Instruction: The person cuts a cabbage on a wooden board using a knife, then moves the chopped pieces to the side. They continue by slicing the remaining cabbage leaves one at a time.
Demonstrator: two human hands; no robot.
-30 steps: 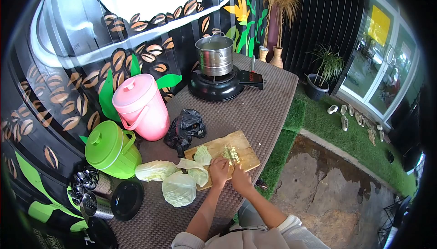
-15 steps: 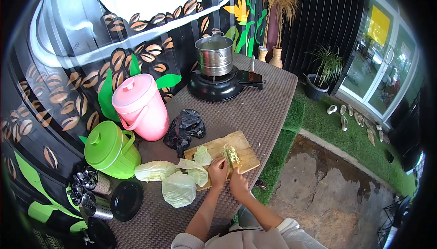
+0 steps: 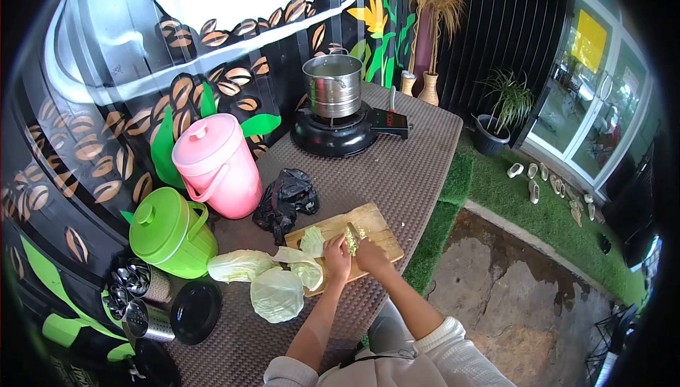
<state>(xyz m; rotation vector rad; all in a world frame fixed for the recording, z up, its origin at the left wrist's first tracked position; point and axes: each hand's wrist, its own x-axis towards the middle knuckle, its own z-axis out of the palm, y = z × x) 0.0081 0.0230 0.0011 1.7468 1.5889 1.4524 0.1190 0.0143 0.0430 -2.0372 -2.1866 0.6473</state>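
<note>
On the wooden cutting board lies finely chopped cabbage, just beyond my hands. My right hand is closed around a knife, whose blade slants up and left over the chopped bits. Beside them, my left hand is closed with its fingers together, and what is under the fingertips is hidden. A loose cabbage leaf rests on the board's left part. Larger leaves and a cut cabbage head sit left of my left wrist, partly against the board.
A crumpled black plastic bag lies behind the board. Pink and green lidded jugs stand left. Farther back, a steel pot sits on a portable stove. A black plate and a cutlery holder are at front left.
My right hand has moved farther up the board, and the knife blade now points up and left. The chopped cabbage looks more gathered between the hands. My left hand has shifted slightly.
</note>
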